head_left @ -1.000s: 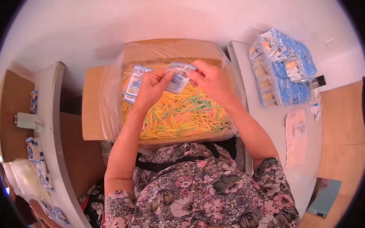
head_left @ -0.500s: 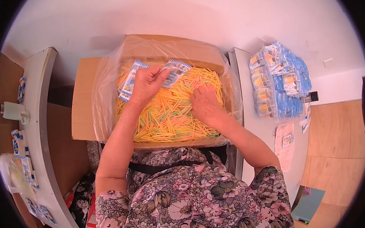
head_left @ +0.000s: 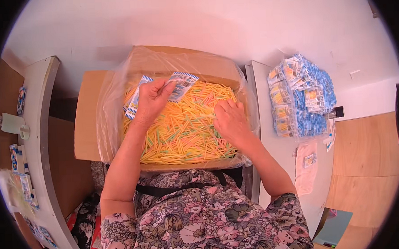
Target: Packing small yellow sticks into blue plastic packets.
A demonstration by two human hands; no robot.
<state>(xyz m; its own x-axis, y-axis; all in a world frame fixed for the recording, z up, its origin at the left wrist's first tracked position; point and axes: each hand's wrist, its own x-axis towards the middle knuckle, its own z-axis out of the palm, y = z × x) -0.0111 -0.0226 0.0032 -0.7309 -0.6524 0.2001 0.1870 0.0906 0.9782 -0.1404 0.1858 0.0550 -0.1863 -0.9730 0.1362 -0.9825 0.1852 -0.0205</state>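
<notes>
A cardboard box (head_left: pixel 88 116) lined with clear plastic sits in front of me, filled with thin yellow, green and pink sticks (head_left: pixel 182 134). My left hand (head_left: pixel 151 97) is raised over the box's far left part and holds a few small blue-and-white packets (head_left: pixel 180 85) fanned between its fingers. My right hand (head_left: pixel 229 121) lies palm down on the sticks at the right side of the box, fingers curled into the pile. Whether it grips any sticks is hidden under the hand.
A pile of filled blue-and-white packets (head_left: pixel 303 100) lies on the white table (head_left: pixel 276 152) at right, with a loose plastic bag (head_left: pixel 306 166) nearer me. A white shelf (head_left: pixel 38 145) at left carries a tape roll (head_left: pixel 12 123) and more packets.
My right hand has left the packets and dropped down onto the sticks at the right of the box. My left hand keeps the packets raised at the far left.
</notes>
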